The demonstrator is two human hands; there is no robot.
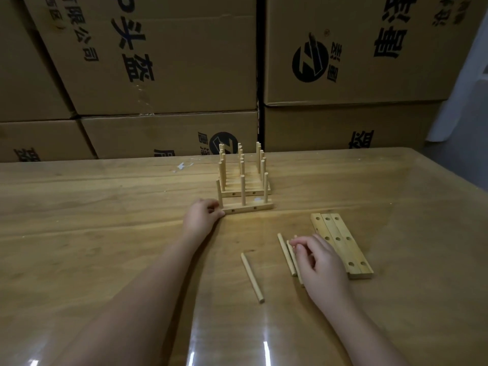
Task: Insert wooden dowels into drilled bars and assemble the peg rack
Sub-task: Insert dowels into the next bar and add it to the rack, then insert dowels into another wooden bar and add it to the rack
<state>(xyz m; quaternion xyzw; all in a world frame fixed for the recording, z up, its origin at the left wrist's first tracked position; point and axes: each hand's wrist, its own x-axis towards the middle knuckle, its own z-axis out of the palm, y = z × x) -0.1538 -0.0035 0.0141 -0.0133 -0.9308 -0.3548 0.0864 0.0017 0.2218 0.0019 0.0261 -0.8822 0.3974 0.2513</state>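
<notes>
Several drilled bars with upright dowels stand in a row on the table; the nearest pegged bar [248, 207] holds three dowels. My left hand [202, 217] rests curled against its left end, thumb touching the bar. Three bare drilled bars [340, 241] lie side by side to the right. A few loose dowels [286, 253] lie just left of them, and my right hand [317, 262] is over these with fingertips pinched at the top of one dowel. A single dowel [252, 277] lies apart, nearer me.
The wooden table [105, 233] has a glossy surface and its far edge meets a wall of stacked cardboard boxes [184, 75]. A white smear [182, 166] marks the tabletop behind the rack.
</notes>
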